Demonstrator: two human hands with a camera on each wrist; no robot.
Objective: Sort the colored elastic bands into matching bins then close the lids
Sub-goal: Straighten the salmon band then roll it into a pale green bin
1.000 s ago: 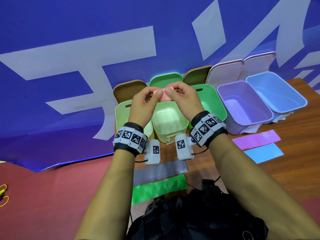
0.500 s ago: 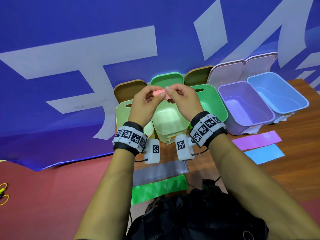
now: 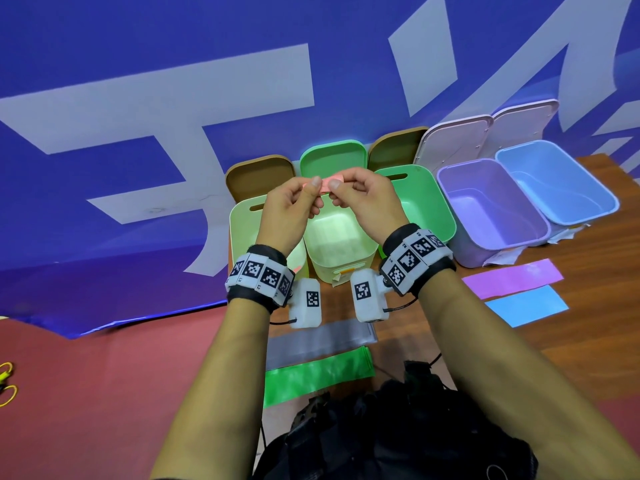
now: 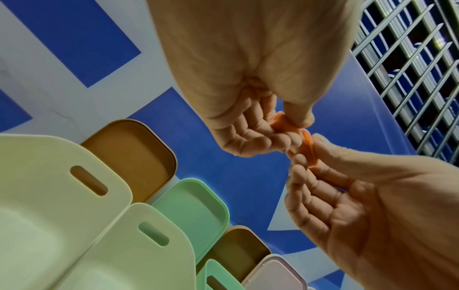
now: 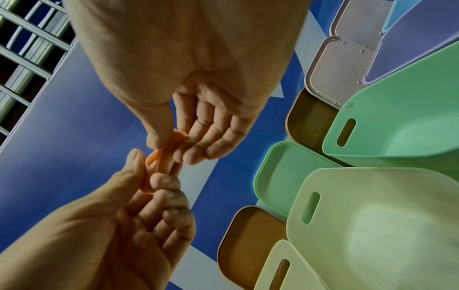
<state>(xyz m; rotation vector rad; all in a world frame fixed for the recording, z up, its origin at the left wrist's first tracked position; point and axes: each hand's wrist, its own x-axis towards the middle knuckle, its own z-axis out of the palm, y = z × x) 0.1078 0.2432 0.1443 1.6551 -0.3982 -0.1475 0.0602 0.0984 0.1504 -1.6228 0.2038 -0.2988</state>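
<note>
1. Blue banner with pale lettering backs a wooden surface [image 3: 588, 368] carrying five open bins, lids tipped up behind them.
2. Left hand [image 3: 289, 216] and right hand [image 3: 367, 206] each pinch one end of a small orange band [image 3: 325, 183], thumbs clamped on it, its long axis running left to right between the two grips.
3. It hangs above the pale middle bin [image 3: 341, 251], both hands about equally near.
4. Purple [image 3: 512, 278], blue [image 3: 526, 305], grey [image 3: 320, 344] and green [image 3: 317, 377] bands lie flat on the surface.
5. No orange bin is visible; the band's folds are hidden by fingers.

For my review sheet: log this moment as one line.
left hand: pinches small pink-orange elastic band | right hand: pinches same band | above pale green open bin | lids open
</note>
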